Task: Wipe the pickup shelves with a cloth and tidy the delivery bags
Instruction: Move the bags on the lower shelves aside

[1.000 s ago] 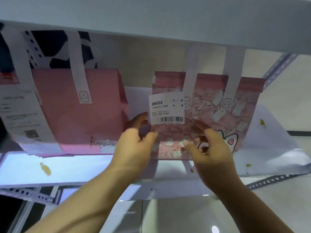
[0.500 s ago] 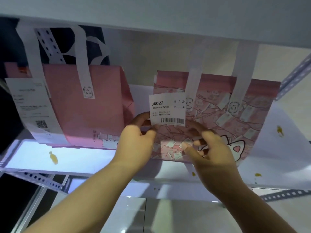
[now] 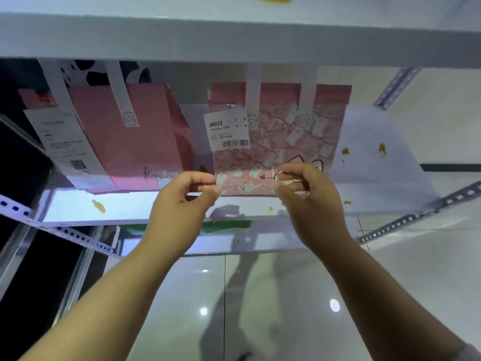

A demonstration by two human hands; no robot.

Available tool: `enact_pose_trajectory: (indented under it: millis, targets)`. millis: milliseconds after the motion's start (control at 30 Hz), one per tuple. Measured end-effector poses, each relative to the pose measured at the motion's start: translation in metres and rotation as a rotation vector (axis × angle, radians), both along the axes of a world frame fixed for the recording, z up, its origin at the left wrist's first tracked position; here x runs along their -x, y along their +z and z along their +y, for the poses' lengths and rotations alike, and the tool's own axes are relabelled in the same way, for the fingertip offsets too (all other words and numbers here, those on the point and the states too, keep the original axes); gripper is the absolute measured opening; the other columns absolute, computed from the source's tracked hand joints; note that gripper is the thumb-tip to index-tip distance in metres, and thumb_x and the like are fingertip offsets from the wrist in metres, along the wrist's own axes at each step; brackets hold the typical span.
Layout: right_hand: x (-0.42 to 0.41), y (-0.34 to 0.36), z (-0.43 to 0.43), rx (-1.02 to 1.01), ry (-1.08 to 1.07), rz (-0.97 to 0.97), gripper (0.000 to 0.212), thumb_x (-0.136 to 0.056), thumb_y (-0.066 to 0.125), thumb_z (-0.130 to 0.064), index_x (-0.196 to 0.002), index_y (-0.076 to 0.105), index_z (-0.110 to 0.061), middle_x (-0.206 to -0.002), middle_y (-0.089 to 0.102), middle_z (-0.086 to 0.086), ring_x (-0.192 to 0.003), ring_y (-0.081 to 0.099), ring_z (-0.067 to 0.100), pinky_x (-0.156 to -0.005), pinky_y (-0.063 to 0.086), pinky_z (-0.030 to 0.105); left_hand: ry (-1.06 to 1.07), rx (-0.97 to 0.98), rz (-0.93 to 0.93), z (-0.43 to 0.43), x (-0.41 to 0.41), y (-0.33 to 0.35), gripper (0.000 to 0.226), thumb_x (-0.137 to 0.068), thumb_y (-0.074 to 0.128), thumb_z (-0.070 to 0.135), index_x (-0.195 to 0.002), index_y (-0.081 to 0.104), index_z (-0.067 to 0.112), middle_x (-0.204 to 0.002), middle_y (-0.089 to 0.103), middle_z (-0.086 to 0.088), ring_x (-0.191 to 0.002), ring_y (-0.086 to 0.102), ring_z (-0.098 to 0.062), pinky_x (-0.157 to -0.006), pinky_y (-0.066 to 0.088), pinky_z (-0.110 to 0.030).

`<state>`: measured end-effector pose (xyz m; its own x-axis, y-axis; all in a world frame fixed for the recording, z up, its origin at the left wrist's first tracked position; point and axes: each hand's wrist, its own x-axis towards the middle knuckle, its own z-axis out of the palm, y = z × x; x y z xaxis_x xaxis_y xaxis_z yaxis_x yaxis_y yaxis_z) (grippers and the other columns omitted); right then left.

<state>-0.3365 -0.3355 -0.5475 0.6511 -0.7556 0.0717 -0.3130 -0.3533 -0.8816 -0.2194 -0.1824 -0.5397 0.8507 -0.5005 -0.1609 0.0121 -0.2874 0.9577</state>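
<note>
A pink patterned delivery bag (image 3: 283, 142) with white handles and a white label reading J8022 (image 3: 228, 130) stands on the white shelf (image 3: 130, 207). My left hand (image 3: 182, 201) pinches its lower left corner. My right hand (image 3: 307, 194) pinches its lower edge near a cat drawing. A plain pink bag (image 3: 135, 142) with a long receipt (image 3: 65, 144) stands to the left on the same shelf. No cloth is in view.
Yellow stains (image 3: 99, 205) dot the shelf, with more on the white sheet (image 3: 377, 157) at the right. An upper shelf board (image 3: 234, 35) spans the top. Perforated metal rails (image 3: 416, 220) frame the rack. A glossy tiled floor (image 3: 260, 308) lies below.
Both hands have slid down from the middle of the patterned bag to its bottom edge. The view has tilted, showing more of the floor and the upper shelf.
</note>
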Motion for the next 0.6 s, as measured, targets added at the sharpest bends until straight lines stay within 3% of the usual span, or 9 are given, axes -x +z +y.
enact_pose_trajectory:
  millis: [167,367,600]
  targets:
    - [0.026,0.014,0.03,-0.086,-0.097,-0.037,0.015,-0.083,0.066,-0.022,-0.097,0.063,-0.027,-0.093,0.067,-0.011,-0.081,0.062,0.003,-0.071,0.047,0.013,-0.021,0.034,0.046,0.022,0.03,0.017,0.011,-0.083,0.065,0.02,-0.084,0.066,0.031,-0.083,0.069,0.005,-0.073,0.065,-0.009,-0.058,0.051,-0.016]
    - [0.061,0.041,0.067,-0.118,-0.14,-0.116,0.013,-0.084,0.066,-0.018,-0.089,0.064,-0.029,-0.083,0.067,-0.012,-0.071,0.058,-0.002,-0.064,0.042,0.004,-0.059,0.074,0.109,0.057,0.063,0.039,0.009,-0.083,0.064,0.019,-0.083,0.066,0.028,-0.079,0.069,0.005,-0.071,0.063,-0.006,-0.061,0.05,-0.022]
    - [0.089,0.054,0.098,-0.129,-0.118,-0.191,0.008,-0.085,0.065,-0.013,-0.089,0.065,-0.02,-0.071,0.06,-0.012,-0.065,0.054,0.003,-0.068,0.05,0.024,-0.041,0.112,0.126,0.091,0.084,0.043,0.012,-0.085,0.062,0.017,-0.08,0.065,0.028,-0.084,0.071,-0.001,-0.072,0.064,-0.007,-0.063,0.048,-0.025]
